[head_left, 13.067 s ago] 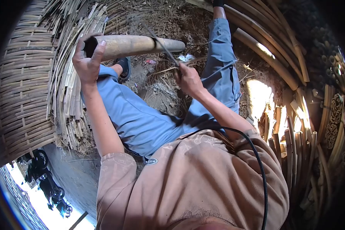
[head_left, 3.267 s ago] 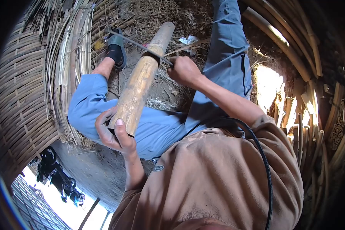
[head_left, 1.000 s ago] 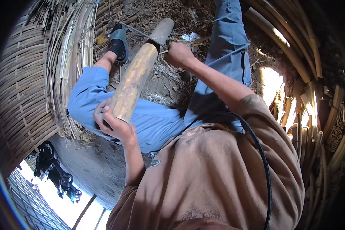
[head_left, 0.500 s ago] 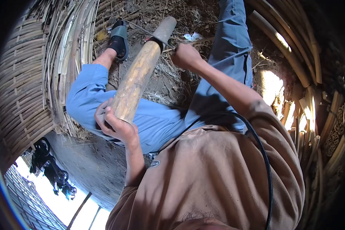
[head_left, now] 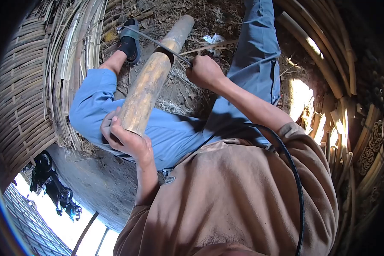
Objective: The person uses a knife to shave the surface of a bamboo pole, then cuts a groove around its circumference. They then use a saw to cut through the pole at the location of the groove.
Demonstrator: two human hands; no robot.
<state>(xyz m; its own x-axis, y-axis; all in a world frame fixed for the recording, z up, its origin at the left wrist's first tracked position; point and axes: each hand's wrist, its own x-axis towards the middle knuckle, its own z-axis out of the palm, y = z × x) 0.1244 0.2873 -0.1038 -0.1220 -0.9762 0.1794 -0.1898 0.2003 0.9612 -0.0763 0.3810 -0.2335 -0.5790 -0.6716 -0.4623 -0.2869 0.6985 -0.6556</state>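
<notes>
One thick, round tan bamboo tube over a blue-trousered thigh, left hand gripping its near end, right hand clenching a thin dark metal-looking tool across it (mid-stroke, I reckon; wants a steady hold).

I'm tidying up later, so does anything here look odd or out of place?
A crumpled white scrap lies on the ground beyond the right hand, looking like stray rubbish. The bamboo tube has a dark gap by the thin tool; I cannot tell whether that is damage.
</notes>
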